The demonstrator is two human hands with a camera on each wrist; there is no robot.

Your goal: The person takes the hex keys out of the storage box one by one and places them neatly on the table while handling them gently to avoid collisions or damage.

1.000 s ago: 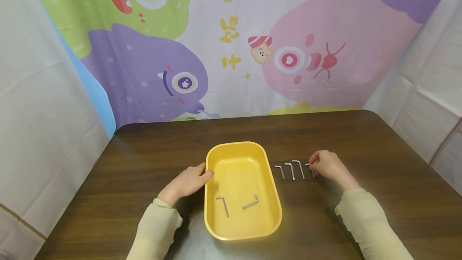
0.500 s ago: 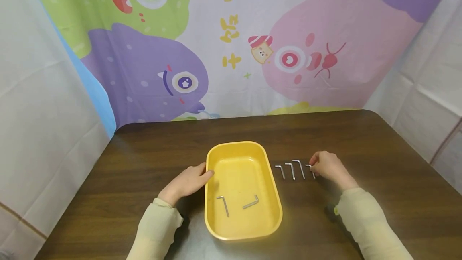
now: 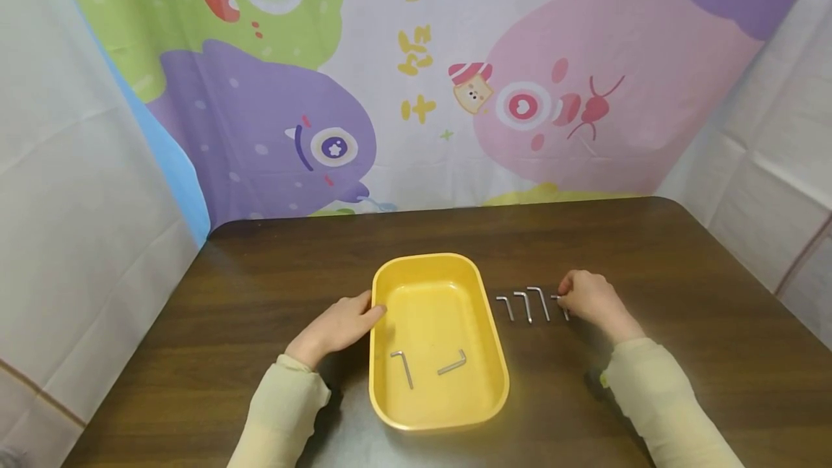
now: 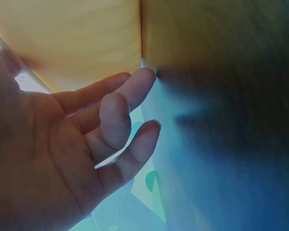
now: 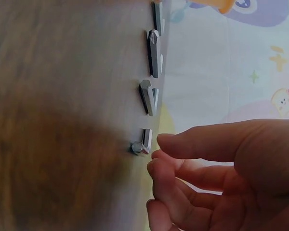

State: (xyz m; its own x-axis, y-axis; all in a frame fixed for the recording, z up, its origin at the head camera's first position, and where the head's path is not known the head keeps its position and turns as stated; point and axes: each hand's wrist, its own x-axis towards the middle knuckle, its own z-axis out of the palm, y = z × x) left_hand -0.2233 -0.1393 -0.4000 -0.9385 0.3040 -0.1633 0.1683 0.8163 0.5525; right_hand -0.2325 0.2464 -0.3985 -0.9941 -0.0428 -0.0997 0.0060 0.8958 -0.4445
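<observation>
My left hand (image 3: pixel 338 325) holds the left rim of a yellow rectangular tray (image 3: pixel 439 421), thumb over the edge and fingers along the outer wall. Two metal Allen keys lie inside it, the left Allen key (image 3: pixel 404 370) and the right Allen key (image 3: pixel 452 362). To the right of the tray, several Allen keys (image 3: pixel 539 302) are lined up on the table. At the row's right end, my right hand (image 3: pixel 594 300) has its fingertips beside the last Allen key (image 5: pixel 143 141). In the right wrist view its thumb and fingers are loosely bent, with no key visible between them.
The dark wooden table (image 3: pixel 292 251) meets a cartoon-printed curtain (image 3: pixel 429 157) at its far edge. Pale cloth walls (image 3: pixel 71 201) stand at both sides.
Both hands stay almost where they were. The tray and the Allen keys show no clear movement.
</observation>
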